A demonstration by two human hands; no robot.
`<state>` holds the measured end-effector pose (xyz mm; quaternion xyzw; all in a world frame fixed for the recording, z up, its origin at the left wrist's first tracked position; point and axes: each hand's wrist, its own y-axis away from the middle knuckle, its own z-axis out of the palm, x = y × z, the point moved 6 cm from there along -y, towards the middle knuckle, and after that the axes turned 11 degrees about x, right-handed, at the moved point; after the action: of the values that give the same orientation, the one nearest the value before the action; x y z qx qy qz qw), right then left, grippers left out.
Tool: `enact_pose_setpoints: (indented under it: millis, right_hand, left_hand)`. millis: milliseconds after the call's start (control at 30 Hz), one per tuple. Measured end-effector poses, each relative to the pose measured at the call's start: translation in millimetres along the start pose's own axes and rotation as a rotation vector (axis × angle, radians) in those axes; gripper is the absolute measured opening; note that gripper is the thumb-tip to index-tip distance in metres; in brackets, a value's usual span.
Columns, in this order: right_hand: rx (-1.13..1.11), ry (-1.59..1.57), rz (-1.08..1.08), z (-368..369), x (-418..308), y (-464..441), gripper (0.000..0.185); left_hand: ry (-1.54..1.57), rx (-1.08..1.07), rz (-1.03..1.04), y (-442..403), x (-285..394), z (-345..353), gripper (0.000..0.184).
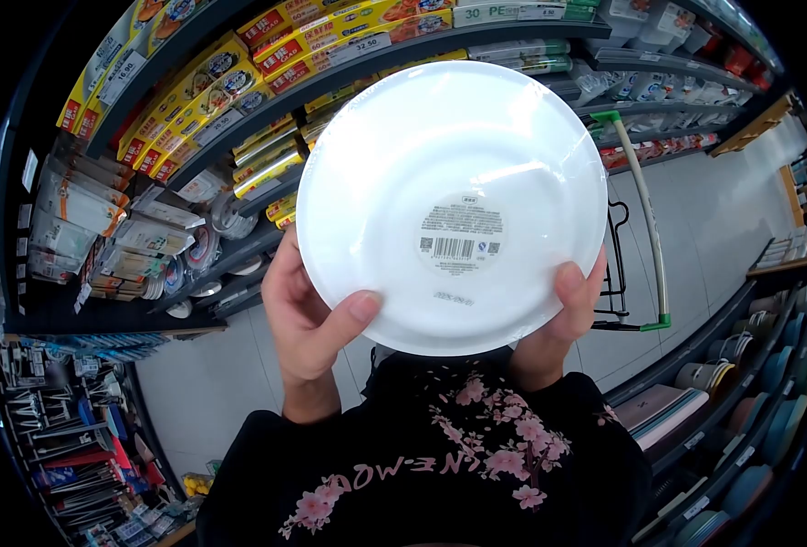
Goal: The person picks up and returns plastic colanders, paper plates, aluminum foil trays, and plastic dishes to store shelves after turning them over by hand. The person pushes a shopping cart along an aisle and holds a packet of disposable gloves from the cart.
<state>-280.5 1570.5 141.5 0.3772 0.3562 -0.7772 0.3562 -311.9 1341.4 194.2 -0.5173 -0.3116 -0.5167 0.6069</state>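
A white plate (pixel 367 182) in clear wrap is held up before me, its underside facing the camera. A round label with a barcode sits at its middle, with a line of dark print below. My left hand (pixel 308 314) grips the lower left rim, thumb on the near face and fingers behind. On the lower right rim, my right hand (pixel 569 305) holds it the same way. The fingers of both hands are mostly hidden behind the plate.
Shelves of yellow cling-film boxes (pixel 321 46) curve across the top. A shopping cart (pixel 654 237) with a green-ended handle stands at the right. Bowls and pots (pixel 709 376) fill the lower right shelves. Kitchen utensils (pixel 66 438) hang at lower left. Tiled floor (pixel 207 374) lies between.
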Motion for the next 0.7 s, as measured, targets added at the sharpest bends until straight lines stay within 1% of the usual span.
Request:
enact_pose_setpoints:
  millis: [33, 167, 233, 267, 367, 467, 533, 700]
  right_hand:
    - [-0.027, 0.047, -0.045, -0.1, -2.0, -0.3, 0.087]
    - [-0.004, 0.073, -0.059, 1.3, -1.8, 1.4, 0.088]
    - [0.134, -0.059, -0.083, 1.2, -5.0, 1.9, 0.067]
    - [0.137, -0.059, -0.082, 0.6, -5.7, 2.8, 0.067]
    - [0.140, -0.009, -0.067, 1.5, -6.6, 3.2, 0.067]
    - [0.173, 0.040, -0.108, -3.4, -9.2, 4.5, 0.068]
    - [-0.015, 0.154, -0.067, -4.6, -3.1, 5.5, 0.086]
    - [-0.005, 0.119, -0.019, -0.1, -3.3, 6.5, 0.086]
  left_hand:
    - [0.019, 0.005, 0.004, 1.1, -0.3, 0.8, 0.068]
    - [0.018, -0.003, -0.024, 3.6, -2.5, -0.3, 0.075]
    - [0.016, 0.007, -0.022, 3.8, -2.4, 0.1, 0.075]
    - [0.015, 0.017, -0.021, 4.4, -2.2, -0.1, 0.076]
    - [-0.002, 0.037, -0.039, 4.2, -1.8, -1.4, 0.077]
    - [-0.008, 0.046, -0.048, 4.7, -2.3, -2.5, 0.076]
    - [-0.008, 0.051, -0.053, 5.3, -3.7, -3.8, 0.076]
    - [-0.011, 0.067, -0.054, 5.7, -5.0, -5.6, 0.076]
